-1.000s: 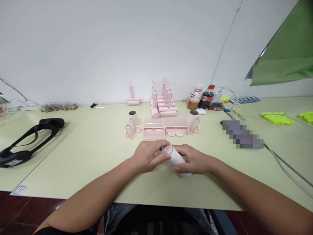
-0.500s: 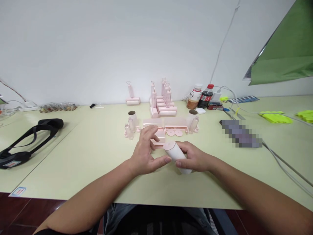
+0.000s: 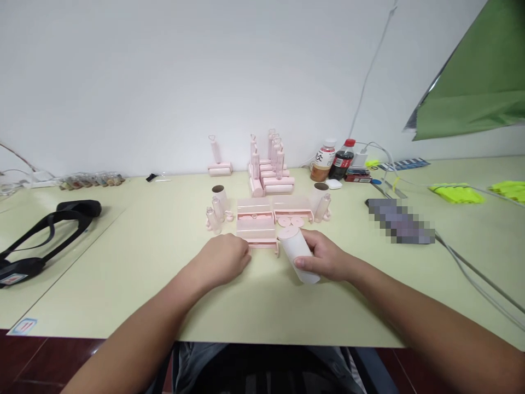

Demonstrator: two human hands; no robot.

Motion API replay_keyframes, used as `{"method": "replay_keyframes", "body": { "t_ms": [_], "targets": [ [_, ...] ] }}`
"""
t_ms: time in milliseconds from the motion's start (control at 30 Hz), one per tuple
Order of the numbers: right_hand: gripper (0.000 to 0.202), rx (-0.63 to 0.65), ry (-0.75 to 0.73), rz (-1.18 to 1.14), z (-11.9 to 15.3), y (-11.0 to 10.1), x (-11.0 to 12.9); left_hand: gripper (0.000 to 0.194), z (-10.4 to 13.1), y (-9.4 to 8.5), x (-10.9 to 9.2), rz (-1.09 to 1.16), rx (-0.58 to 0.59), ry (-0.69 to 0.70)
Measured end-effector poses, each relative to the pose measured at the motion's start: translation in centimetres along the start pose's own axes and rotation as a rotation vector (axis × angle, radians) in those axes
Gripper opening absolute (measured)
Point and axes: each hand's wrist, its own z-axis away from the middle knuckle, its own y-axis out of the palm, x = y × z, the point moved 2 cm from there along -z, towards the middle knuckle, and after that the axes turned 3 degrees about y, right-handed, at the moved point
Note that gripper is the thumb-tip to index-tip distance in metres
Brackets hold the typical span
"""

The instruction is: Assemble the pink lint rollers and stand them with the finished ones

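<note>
Table (image 3: 102, 268): pale top, wall along its far edge. Black strapped frame (image 3: 47, 232) near its left edge. Left hand (image 3: 223, 257), in front of table centre: fingers curled, beside the left end of the nearest pink case (image 3: 256, 242); fingertips hidden, so cannot tell whether it grips the case. Right hand (image 3: 330, 256): thumb and fingers clamped around the white roll (image 3: 298, 260). Roll lies between the hands, tilted, one end toward the table's near edge; cannot tell if it touches the top. Two more cases, left one (image 3: 253, 206) and right one (image 3: 292, 203), lie behind, toward the far edge. Pink end disc (image 3: 289, 233) seated on the roll's upper end; two loose discs, (image 3: 284, 222) and (image 3: 297, 221), flat just beyond it.

Judged step: disc fitted, roll being brought together with the nearest case. Next move would call for steadying that case and lining the roll up with its opening.
</note>
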Motion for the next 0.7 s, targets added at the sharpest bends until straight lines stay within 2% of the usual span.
{"method": "replay_keyframes", "body": {
  "t_ms": [133, 233, 367, 433, 533, 600, 700],
  "targets": [
    [0.039, -0.01, -0.006, 0.005, 0.0, 0.0, -0.2, 0.022, -0.6, 2.2, -1.3, -0.118, 0.089, -0.033],
    [0.039, -0.015, -0.001, -0.02, 0.0, 0.0, -0.2, 0.023, -1.0, 3.2, -1.7, -0.141, 0.105, -0.04],
    [0.042, -0.022, 0.021, -0.089, 0.0, 0.0, -0.1, 0.02, -0.7, 3.0, -2.2, -0.029, 0.169, 0.07],
    [0.053, -0.035, 0.032, -0.113, 0.0, 0.0, 0.0, 0.015, -0.5, 2.6, -2.2, 0.045, 0.178, 0.105],
    [0.075, -0.064, 0.063, -0.108, 0.0, 0.0, -0.1, 0.01, -0.3, 2.0, -1.6, 0.059, 0.089, 0.039],
    [0.081, -0.067, 0.082, -0.099, 0.1, 0.0, -0.2, 0.013, -0.3, 1.8, -1.1, 0.006, 0.053, -0.021],
    [0.083, -0.053, 0.084, -0.083, 0.1, 0.1, -0.3, 0.013, -0.4, 1.9, -0.9, -0.069, 0.1, -0.06]
  ]
}}
